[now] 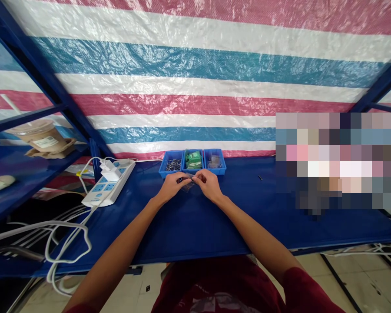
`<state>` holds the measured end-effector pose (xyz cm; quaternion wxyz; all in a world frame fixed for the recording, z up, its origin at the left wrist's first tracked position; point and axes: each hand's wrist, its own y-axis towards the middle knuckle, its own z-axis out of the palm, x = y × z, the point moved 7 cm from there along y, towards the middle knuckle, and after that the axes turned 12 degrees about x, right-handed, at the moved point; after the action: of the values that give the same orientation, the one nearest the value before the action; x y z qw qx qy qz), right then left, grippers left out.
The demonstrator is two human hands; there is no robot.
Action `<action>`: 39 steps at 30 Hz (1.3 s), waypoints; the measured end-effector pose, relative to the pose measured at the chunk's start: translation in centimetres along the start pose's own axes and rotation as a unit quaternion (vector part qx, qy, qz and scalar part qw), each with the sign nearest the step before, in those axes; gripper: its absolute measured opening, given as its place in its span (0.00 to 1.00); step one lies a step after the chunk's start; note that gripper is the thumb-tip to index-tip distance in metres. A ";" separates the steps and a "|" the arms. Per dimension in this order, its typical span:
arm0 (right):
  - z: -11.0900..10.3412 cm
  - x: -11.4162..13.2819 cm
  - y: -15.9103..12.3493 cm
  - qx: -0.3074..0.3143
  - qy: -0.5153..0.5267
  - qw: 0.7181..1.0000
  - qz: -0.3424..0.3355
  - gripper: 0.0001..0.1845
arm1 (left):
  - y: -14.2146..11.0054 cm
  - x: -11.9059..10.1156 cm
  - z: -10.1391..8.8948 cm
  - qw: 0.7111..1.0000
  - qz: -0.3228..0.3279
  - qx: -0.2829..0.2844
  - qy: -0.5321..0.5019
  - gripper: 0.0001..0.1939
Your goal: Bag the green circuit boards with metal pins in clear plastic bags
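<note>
My left hand [173, 186] and my right hand [209, 183] meet over the blue table, just in front of three blue bins. Between them is a small clear plastic bag [187, 187], pinched by the fingers of both hands. Whether anything is inside the bag I cannot make out. The left bin [162, 168] holds many small dark metal pieces like screws. Green packets [193, 159] fill the middle bin, and clear little bags [214, 161] lie in the right bin [223, 167].
On the left of the table lies a white power strip [109, 191] with a plugged-in adapter and looping white cables [68, 224]. A small dark piece [260, 177] rests to the right of the bins. A lidded drink cup [41, 134] and a mouse [0, 184] occupy the left shelf.
</note>
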<state>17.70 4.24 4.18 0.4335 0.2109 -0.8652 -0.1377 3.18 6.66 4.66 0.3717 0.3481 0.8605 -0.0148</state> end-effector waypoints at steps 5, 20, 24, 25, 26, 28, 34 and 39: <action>0.7 -0.3 -0.1 0.018 0.039 0.999 -0.024 0.11 | -0.3 0.1 -0.5 0.996 -0.012 -0.035 -0.076 0.16; 0.6 -0.6 -0.2 0.010 0.124 0.992 -0.005 0.12 | -0.2 0.5 0.2 0.975 -0.033 -0.050 -0.213 0.15; 0.5 -0.5 -0.2 0.014 0.123 0.992 -0.011 0.12 | -0.1 0.6 0.2 0.972 -0.042 -0.044 -0.228 0.15; 0.5 -0.5 -0.2 0.017 0.120 0.993 -0.013 0.12 | -0.1 0.7 0.2 0.971 -0.045 -0.045 -0.230 0.14; 0.5 -0.4 -0.2 0.018 0.117 0.993 -0.015 0.12 | -0.1 0.8 0.1 0.970 -0.048 -0.047 -0.233 0.13; 0.5 -0.3 -0.2 0.021 0.104 0.994 -0.019 0.14 | -0.1 1.1 0.1 0.968 -0.055 -0.050 -0.241 0.11; 0.5 0.4 -0.3 0.024 0.047 0.998 -0.046 0.15 | -0.4 1.1 0.1 0.965 -0.082 -0.049 -0.243 0.07; 0.6 0.2 -0.4 0.027 0.051 0.997 -0.041 0.14 | -0.5 0.8 -0.4 0.965 -0.083 -0.066 -0.238 0.09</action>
<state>17.16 3.84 3.82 0.4652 0.2648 -0.8360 -0.1210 2.25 6.88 4.29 0.5854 0.2370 0.7721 -0.0709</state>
